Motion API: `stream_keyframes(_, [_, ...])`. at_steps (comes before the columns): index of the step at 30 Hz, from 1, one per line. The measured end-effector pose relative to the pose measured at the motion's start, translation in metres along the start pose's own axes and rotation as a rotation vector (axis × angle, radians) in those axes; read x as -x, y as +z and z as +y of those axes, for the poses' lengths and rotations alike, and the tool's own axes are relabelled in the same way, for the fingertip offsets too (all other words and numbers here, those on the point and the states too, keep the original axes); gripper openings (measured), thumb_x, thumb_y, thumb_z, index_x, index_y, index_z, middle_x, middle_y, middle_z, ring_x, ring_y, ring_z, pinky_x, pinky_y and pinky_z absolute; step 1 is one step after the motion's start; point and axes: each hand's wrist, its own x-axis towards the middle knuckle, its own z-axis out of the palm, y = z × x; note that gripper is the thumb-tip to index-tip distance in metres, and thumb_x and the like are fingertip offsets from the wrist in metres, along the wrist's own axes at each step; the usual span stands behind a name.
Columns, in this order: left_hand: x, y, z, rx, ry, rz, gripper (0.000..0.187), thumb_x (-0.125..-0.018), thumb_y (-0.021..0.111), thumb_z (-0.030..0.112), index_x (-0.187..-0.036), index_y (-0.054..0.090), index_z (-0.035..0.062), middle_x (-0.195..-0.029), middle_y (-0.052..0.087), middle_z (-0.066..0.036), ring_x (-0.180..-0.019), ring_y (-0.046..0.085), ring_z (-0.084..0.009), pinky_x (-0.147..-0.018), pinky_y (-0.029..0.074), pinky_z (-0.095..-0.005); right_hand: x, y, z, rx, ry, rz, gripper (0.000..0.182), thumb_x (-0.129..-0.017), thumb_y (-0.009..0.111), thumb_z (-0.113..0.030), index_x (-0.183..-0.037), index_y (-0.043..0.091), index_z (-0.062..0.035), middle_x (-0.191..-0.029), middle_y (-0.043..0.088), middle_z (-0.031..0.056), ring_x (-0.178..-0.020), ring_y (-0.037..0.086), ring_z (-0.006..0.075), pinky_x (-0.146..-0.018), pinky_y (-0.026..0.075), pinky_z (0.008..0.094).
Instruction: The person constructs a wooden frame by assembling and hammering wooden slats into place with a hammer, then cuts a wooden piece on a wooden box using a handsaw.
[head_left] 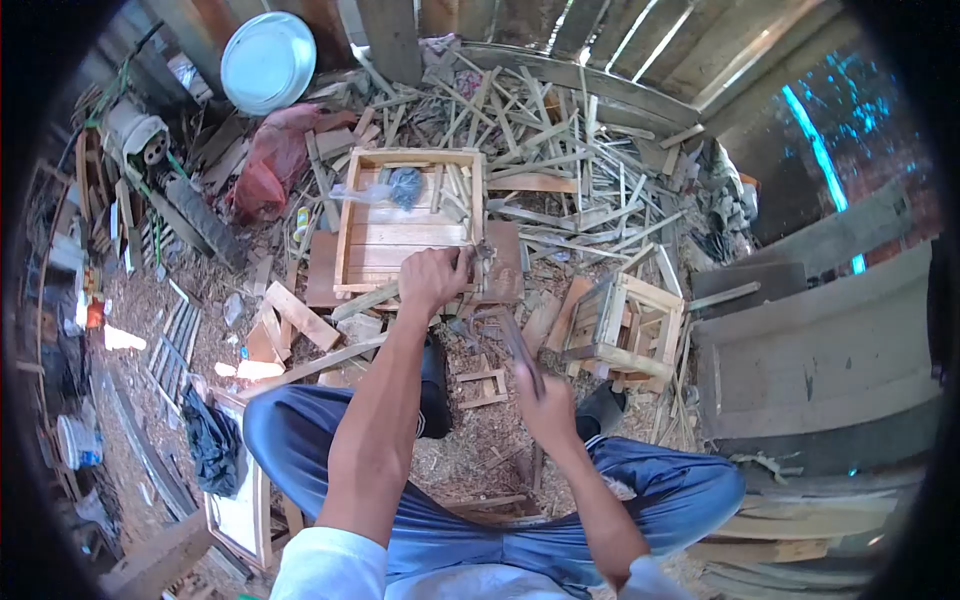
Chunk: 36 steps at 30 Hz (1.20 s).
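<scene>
A shallow wooden tray (pixel 385 243) with a slatted bottom lies on a brown board (pixel 322 262). Inside it are a clear plastic bag with something blue (pixel 405 187) and several short wood pieces (pixel 452 205). My left hand (pixel 432 279) is closed at the tray's lower right corner; what its fingers pinch is too small to make out. Lower and to the right, my right hand (pixel 549 405) is wrapped round the handle of a hammer (pixel 520 350), whose head points up and left, apart from the tray.
A small wooden frame stool (pixel 625 325) stands right of the hammer. Behind the tray lies a heap of thin sticks (pixel 560 150). A red plastic bag (pixel 275 165) and a round metal lid (pixel 268 62) are at the upper left. Loose wood offcuts (pixel 300 318) lie left of my left arm.
</scene>
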Motion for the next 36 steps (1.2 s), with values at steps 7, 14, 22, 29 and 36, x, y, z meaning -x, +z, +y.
stream_keyframes(7, [0.000, 0.014, -0.003, -0.005, -0.019, 0.051, 0.047, -0.090, 0.044, 0.047, -0.079, 0.070, 0.0102, -0.066, 0.063, -0.022, -0.065, 0.064, -0.0390, -0.063, 0.051, -0.0468, -0.023, 0.018, -0.006, -0.082, -0.012, 0.076, 0.044, -0.091, 0.055, -0.036, -0.075, 0.062, 0.0039, -0.051, 0.049, 0.0175, -0.047, 0.055, 0.0226, -0.049, 0.041, 0.0387])
stream_keyframes(14, [-0.002, 0.013, -0.005, 0.009, -0.013, 0.087, 0.048, -0.090, 0.044, 0.048, -0.077, 0.070, 0.0100, -0.065, 0.063, -0.021, -0.064, 0.064, -0.0387, -0.062, 0.051, -0.0470, 0.002, -0.015, -0.017, -0.018, -0.042, 0.011, 0.044, -0.092, 0.053, -0.035, -0.076, 0.061, 0.0054, -0.052, 0.048, 0.0194, -0.047, 0.053, 0.0199, -0.050, 0.042, 0.0392])
stream_keyframes(22, [0.000, 0.017, -0.003, 0.004, 0.010, 0.050, 0.047, -0.091, 0.042, 0.048, -0.082, 0.070, 0.0119, -0.066, 0.063, -0.021, -0.064, 0.063, -0.0387, -0.061, 0.050, -0.0479, -0.059, 0.015, -0.027, -0.043, -0.022, 0.017, 0.043, -0.090, 0.055, -0.038, -0.079, 0.065, 0.0027, -0.059, 0.056, 0.0241, -0.066, 0.062, 0.0414, -0.055, 0.046, 0.0434])
stream_keyframes(29, [-0.001, 0.013, -0.008, 0.015, 0.006, 0.063, 0.043, -0.090, 0.044, 0.045, -0.081, 0.069, 0.0117, -0.068, 0.063, -0.021, -0.066, 0.063, -0.0393, -0.063, 0.050, -0.0485, 0.010, -0.012, -0.006, -0.007, -0.122, 0.010, 0.035, -0.090, 0.056, -0.030, -0.085, 0.067, 0.0024, -0.061, 0.056, 0.0249, -0.063, 0.061, 0.0409, -0.054, 0.047, 0.0421])
stream_keyframes(36, [0.002, 0.004, -0.004, 0.034, 0.015, 0.030, 0.042, -0.090, 0.045, 0.044, -0.082, 0.069, 0.0113, -0.067, 0.063, -0.022, -0.066, 0.063, -0.0396, -0.064, 0.050, -0.0489, -0.064, 0.024, -0.022, 0.020, -0.096, 0.028, 0.040, -0.090, 0.056, -0.033, -0.078, 0.064, 0.0039, -0.060, 0.054, 0.0256, -0.062, 0.058, 0.0434, -0.053, 0.044, 0.0444])
